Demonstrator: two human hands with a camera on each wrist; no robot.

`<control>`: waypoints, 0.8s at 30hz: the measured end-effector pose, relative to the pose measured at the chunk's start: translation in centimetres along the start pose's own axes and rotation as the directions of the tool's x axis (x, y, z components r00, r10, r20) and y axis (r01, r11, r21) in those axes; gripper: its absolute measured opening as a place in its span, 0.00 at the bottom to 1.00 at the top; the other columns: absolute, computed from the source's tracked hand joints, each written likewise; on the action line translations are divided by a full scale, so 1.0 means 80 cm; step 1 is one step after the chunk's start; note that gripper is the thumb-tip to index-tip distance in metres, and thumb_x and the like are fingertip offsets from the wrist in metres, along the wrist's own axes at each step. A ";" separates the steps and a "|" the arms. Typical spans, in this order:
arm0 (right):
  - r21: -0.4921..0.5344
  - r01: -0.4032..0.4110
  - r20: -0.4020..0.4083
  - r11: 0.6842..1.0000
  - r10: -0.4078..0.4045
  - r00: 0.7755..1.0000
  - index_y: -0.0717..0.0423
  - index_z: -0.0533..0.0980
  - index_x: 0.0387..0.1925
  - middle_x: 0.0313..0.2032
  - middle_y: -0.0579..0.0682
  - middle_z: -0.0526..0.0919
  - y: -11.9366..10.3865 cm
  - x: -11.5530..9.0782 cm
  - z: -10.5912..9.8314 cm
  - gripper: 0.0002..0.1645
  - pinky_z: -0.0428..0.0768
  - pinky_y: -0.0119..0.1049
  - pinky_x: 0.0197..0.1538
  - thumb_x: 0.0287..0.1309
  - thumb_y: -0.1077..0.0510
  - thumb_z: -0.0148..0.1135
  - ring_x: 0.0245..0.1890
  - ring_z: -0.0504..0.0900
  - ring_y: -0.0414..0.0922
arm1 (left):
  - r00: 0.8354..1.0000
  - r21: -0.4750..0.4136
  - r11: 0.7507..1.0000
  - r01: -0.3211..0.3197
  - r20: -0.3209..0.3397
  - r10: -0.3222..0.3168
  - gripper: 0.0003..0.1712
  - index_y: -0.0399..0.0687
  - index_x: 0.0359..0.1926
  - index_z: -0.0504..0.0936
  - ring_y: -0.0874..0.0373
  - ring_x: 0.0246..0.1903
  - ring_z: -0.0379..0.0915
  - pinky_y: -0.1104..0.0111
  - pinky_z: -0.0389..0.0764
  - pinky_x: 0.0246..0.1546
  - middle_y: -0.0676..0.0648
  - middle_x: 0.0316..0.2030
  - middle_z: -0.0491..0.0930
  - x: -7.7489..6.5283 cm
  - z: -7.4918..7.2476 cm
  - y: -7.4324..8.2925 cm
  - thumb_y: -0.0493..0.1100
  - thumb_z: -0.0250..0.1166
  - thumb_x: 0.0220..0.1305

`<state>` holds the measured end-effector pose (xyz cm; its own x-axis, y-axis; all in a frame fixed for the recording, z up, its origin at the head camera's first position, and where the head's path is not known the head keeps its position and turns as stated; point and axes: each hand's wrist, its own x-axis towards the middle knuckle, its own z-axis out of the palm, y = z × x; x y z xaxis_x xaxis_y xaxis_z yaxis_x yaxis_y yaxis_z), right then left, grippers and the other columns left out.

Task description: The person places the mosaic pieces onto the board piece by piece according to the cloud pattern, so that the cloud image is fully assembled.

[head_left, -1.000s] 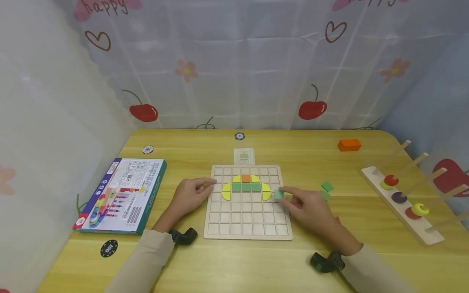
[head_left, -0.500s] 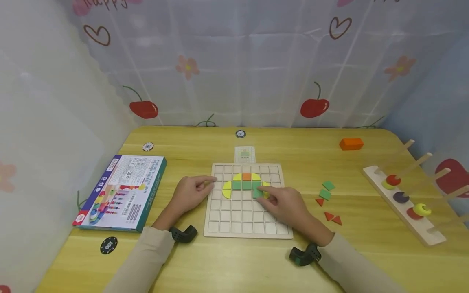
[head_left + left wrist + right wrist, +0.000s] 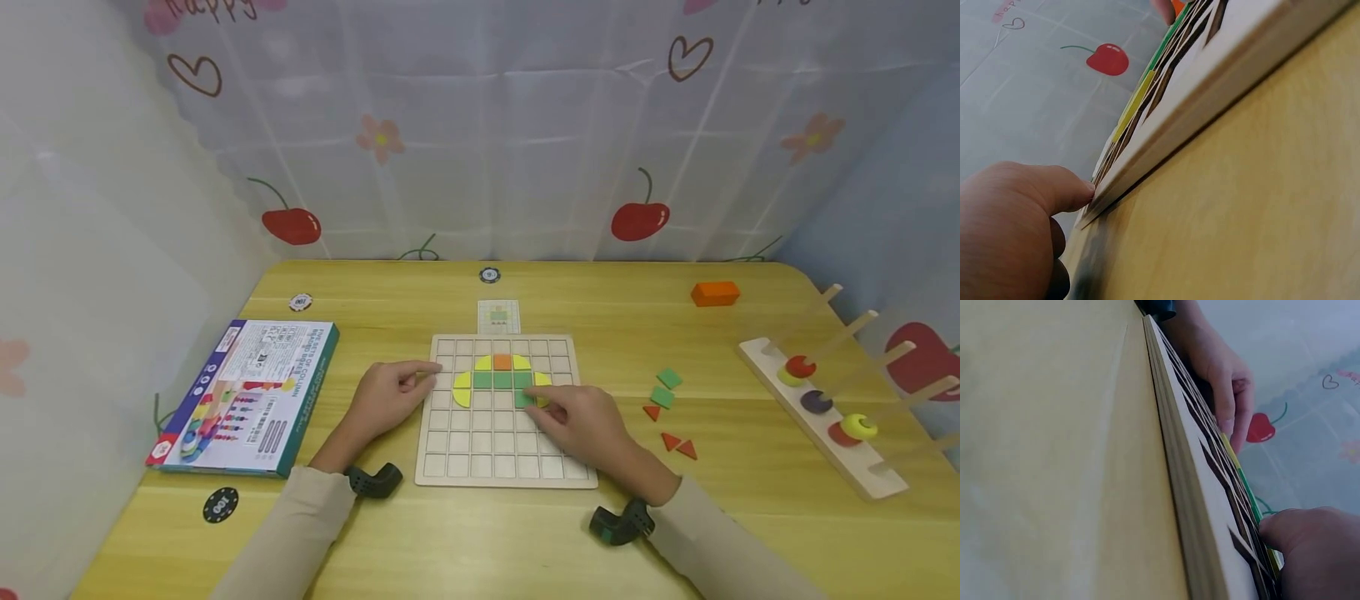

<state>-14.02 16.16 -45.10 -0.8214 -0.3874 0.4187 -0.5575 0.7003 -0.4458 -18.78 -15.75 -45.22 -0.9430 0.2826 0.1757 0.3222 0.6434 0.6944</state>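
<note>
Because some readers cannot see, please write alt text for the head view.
A right hand holds a green square tile on a wooden grid board partly filled with coloured pieces, while the left hand touches the board's left edge.

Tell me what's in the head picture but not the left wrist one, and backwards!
Only the head view shows the flat purple-and-white cardboard box, pale wooden peg stand, orange rectangular block and three red triangular tiles.

Only the left wrist view gives a low close-up of the edge of the square pale wooden grid board.

Both show that board, the left hand, and at least one flat yellow tile and green tile.
</note>
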 end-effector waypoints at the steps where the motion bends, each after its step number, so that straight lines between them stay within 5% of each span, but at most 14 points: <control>1: 0.003 0.002 0.000 1.000 -0.002 1.000 0.50 0.88 0.48 0.14 0.32 0.61 0.000 -0.001 0.000 0.16 0.58 0.29 0.22 0.60 0.51 0.74 0.16 0.59 0.31 | 1.000 0.001 1.000 0.000 0.000 0.000 0.11 0.55 0.50 0.90 0.64 0.14 0.50 0.69 0.57 0.21 0.58 0.12 0.58 0.000 0.000 0.000 0.46 0.68 0.70; 7: 0.041 0.026 -0.084 0.999 -0.023 0.996 0.50 0.88 0.48 0.16 0.33 0.63 0.002 -0.017 -0.005 0.14 0.62 0.27 0.21 0.58 0.57 0.74 0.18 0.61 0.31 | 1.000 0.004 1.000 0.012 0.002 -0.012 0.11 0.55 0.50 0.90 0.63 0.14 0.51 0.69 0.58 0.21 0.57 0.12 0.58 -0.002 -0.001 0.000 0.46 0.68 0.70; 14: -0.031 0.016 -0.295 0.999 -0.025 0.955 0.52 0.88 0.46 0.17 0.35 0.66 0.023 -0.048 -0.033 0.17 0.60 0.25 0.20 0.52 0.65 0.75 0.17 0.61 0.31 | 1.000 0.003 1.000 0.001 0.001 -0.001 0.11 0.55 0.49 0.91 0.64 0.14 0.51 0.69 0.58 0.21 0.58 0.12 0.58 -0.002 0.001 0.000 0.46 0.68 0.70; 20: -0.119 -0.119 -0.404 0.986 0.062 0.913 0.56 0.88 0.42 0.15 0.37 0.69 0.069 -0.076 -0.079 0.13 0.60 0.25 0.18 0.52 0.63 0.75 0.15 0.61 0.32 | 1.000 0.024 1.000 0.001 0.005 -0.001 0.11 0.56 0.50 0.90 0.63 0.14 0.52 0.69 0.58 0.21 0.57 0.12 0.59 0.000 0.001 -0.001 0.46 0.68 0.70; 24: -0.109 -0.283 -0.399 0.953 0.219 0.890 0.57 0.87 0.43 0.15 0.40 0.68 0.107 -0.094 -0.110 0.11 0.57 0.27 0.17 0.57 0.60 0.75 0.14 0.60 0.33 | 1.000 0.029 1.000 0.005 0.004 -0.005 0.11 0.57 0.50 0.90 0.63 0.14 0.53 0.68 0.58 0.21 0.57 0.12 0.59 0.001 0.002 -0.003 0.47 0.68 0.70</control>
<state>-11.59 30.32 -45.11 -0.8054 0.0478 0.5908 -0.2856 0.8421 -0.4574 -18.91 -15.80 -45.52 -0.9442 0.2822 0.1698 0.3201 0.6650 0.6747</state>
